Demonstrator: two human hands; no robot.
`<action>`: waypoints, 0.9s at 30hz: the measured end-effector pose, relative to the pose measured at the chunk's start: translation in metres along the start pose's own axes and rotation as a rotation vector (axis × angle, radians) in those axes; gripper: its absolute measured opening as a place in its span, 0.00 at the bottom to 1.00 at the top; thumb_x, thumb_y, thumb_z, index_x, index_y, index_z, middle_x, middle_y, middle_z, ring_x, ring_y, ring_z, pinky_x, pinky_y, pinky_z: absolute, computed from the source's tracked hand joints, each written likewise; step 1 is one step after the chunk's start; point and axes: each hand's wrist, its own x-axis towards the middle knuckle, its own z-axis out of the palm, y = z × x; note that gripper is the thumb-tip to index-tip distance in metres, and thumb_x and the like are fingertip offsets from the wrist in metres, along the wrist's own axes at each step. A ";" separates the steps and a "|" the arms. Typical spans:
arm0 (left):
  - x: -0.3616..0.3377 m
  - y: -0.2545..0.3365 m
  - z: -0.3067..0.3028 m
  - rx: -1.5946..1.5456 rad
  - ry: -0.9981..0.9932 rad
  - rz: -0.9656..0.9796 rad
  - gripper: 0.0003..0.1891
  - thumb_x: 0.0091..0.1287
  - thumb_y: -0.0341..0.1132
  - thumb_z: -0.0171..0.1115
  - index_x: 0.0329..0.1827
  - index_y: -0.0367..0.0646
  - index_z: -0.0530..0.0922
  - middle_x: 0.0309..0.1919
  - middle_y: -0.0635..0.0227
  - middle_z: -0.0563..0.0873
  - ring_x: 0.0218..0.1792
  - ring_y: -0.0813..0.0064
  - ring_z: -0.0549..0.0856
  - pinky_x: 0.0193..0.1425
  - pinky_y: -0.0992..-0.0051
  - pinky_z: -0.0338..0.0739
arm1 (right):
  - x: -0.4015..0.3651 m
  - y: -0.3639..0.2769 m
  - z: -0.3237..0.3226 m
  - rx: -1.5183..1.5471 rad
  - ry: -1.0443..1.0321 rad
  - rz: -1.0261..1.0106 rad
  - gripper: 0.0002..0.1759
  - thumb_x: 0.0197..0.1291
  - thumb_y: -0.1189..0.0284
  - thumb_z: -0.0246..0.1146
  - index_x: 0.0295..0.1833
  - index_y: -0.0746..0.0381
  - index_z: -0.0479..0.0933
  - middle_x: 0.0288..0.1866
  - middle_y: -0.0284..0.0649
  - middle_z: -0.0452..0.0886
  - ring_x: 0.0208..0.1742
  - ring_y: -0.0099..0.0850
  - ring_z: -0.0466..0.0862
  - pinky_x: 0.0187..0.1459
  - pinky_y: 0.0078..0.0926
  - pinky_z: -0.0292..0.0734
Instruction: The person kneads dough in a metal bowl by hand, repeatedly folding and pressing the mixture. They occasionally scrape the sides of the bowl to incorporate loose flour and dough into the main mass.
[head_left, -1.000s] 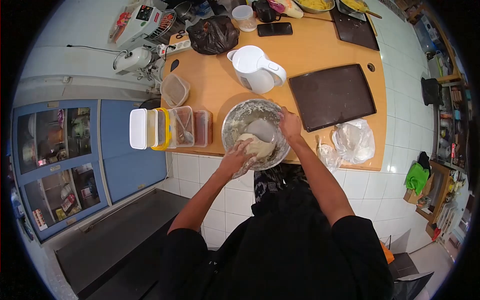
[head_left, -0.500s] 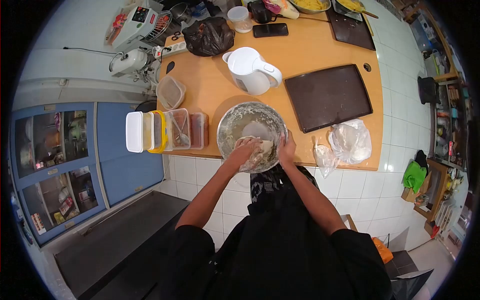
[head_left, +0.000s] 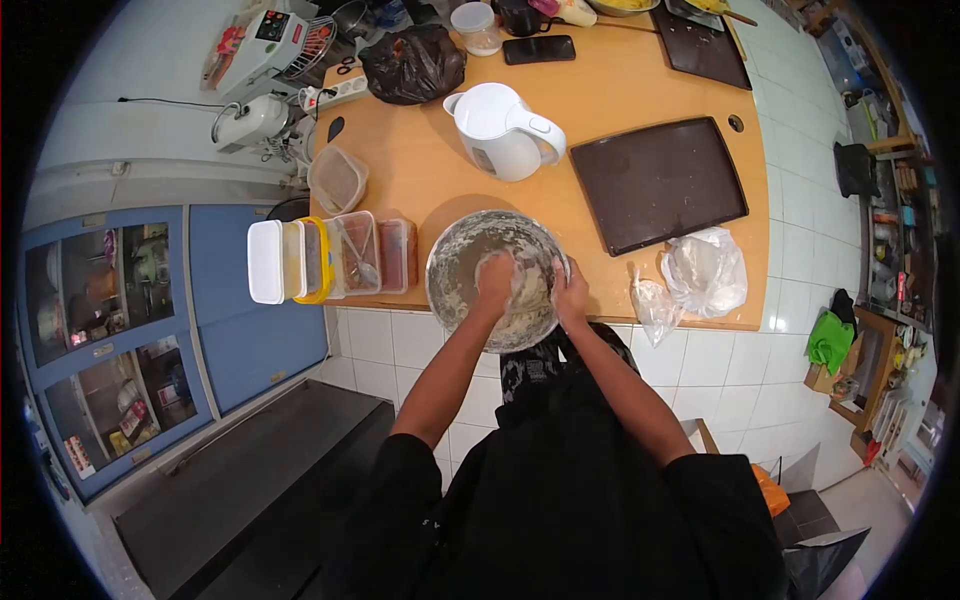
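Note:
A round metal bowl (head_left: 452, 300) smeared with flour and dough stands at the table's front edge, tilted slightly toward me. My left hand (head_left: 496, 277) is inside it, pressed into the pale, sticky dough (head_left: 530, 290); its fingers are mostly hidden. My right hand (head_left: 572, 292) grips the bowl's right rim, with the thumb and fingers closed round the edge. A white electric kettle (head_left: 497, 130) stands just behind the bowl.
Left of the bowl are lidded containers (head_left: 397, 257) and an open plastic tub (head_left: 338, 182). A dark tray (head_left: 660, 185) and plastic bags of white powder (head_left: 705, 275) lie right. Behind are a black bag (head_left: 413, 65) and phone (head_left: 539, 49).
My left hand has moved up and slightly right inside the bowl, pushing into the dough. My right hand still holds the rim. The view has shifted slightly.

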 end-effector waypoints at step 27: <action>-0.045 -0.001 -0.044 0.090 0.119 0.171 0.20 0.68 0.49 0.53 0.38 0.38 0.79 0.38 0.54 0.85 0.39 0.52 0.85 0.68 0.54 0.61 | 0.083 -0.014 -0.003 -0.216 -0.111 -0.124 0.12 0.65 0.70 0.59 0.50 0.65 0.80 0.35 0.59 0.81 0.38 0.56 0.82 0.40 0.43 0.76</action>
